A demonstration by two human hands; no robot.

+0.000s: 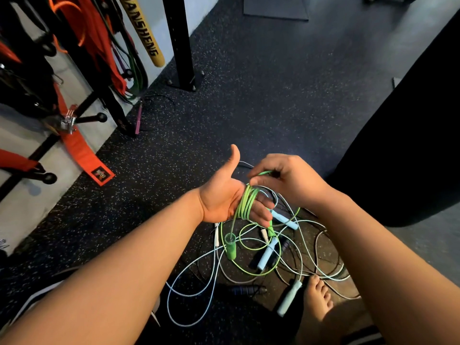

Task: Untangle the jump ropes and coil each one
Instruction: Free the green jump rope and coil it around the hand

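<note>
Several turns of a green jump rope (pixel 245 204) are wound round the fingers of my left hand (pixel 225 195), palm up with the thumb raised. My right hand (pixel 283 179) pinches the green cord just above those turns. One green handle (pixel 231 246) hangs below the left hand; the loose green cord loops over the pile on the floor. Under the hands lies a tangle of light blue ropes with pale blue handles (pixel 266 252), a mint handle (pixel 290 298), a white handle (pixel 217 234) and a dark rope with black handles (pixel 246 290).
A bare foot (pixel 317 296) rests beside the pile on the speckled rubber floor (pixel 261 95). A black upright post (pixel 180 43) and a rack of orange straps (pixel 82 150) stand at left. A thin black rope with a pink handle (pixel 137 120) lies near the rack. A large black bag (pixel 410 135) looms right.
</note>
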